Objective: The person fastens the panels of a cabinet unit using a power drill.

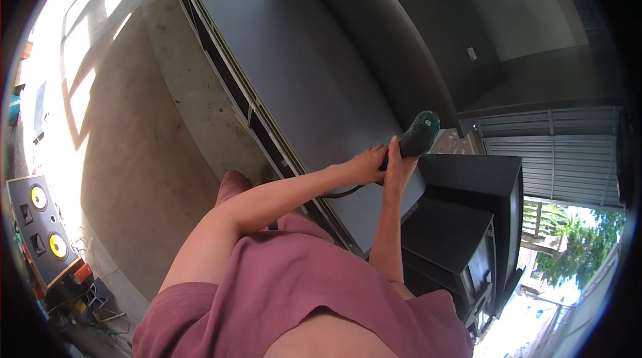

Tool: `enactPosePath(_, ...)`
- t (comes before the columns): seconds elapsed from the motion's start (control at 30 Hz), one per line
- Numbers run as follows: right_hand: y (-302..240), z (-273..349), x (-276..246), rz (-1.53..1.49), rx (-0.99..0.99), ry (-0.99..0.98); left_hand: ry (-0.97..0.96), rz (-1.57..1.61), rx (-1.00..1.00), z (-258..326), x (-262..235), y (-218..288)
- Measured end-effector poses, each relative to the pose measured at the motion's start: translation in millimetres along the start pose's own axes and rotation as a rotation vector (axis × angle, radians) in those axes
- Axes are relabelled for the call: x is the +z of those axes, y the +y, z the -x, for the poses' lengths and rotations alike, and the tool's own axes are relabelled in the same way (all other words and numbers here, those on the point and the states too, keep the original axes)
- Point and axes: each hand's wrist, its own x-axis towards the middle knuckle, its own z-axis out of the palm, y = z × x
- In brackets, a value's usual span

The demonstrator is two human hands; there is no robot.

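Observation:
Both my hands are on a dark green and black corded power tool (420, 136), shaped like a heat gun or a drill; its exact kind is not clear. My right hand (400, 169) wraps round its handle, with the thumb up along the side. Against the base of the handle, my left hand (368, 165) is closed, its fingertips partly hidden. A black cord (342, 193) runs from there down to the left. The tool's rounded end points away to the upper right, over the edge of a large smooth grey panel (301, 57); its far tip is hidden.
Along the panel's left side runs a framed edge with dark gaps (247, 107). Black box-like cabinets (448, 224) stand close on the right. A speaker (43, 231) with yellow cones stands at far left, on the concrete floor (134, 157). Corrugated metal sheeting (552, 157) lies beyond.

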Motion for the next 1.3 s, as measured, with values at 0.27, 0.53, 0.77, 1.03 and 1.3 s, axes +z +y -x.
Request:
enactPosePath(0.27,-84.1,-43.0,98.7,0.363,-0.319,-0.29,0.12,0.463,0.067,-30.9,-91.4,-19.4)
enactPosePath(0.53,-101.4,-62.2,178.4,0.293,-0.129,-0.38,0.141,0.534,-0.029,-33.4,-167.1,-43.0)
enactPosePath(0.77,-192.2,-94.1,274.1,0.114,-0.272,-0.413,0.277,0.305,0.11,-44.5,-313.5,-0.8)
enactPosePath(1.03,-283.9,-153.6,415.5,-0.013,-0.42,-0.431,0.272,0.242,0.016,-84.9,-487.7,1.9)
enactPosePath(1.3,-255.4,-123.3,460.0,-0.18,-0.265,-0.531,0.353,0.024,-0.06,-48.9,-505.9,-48.2)
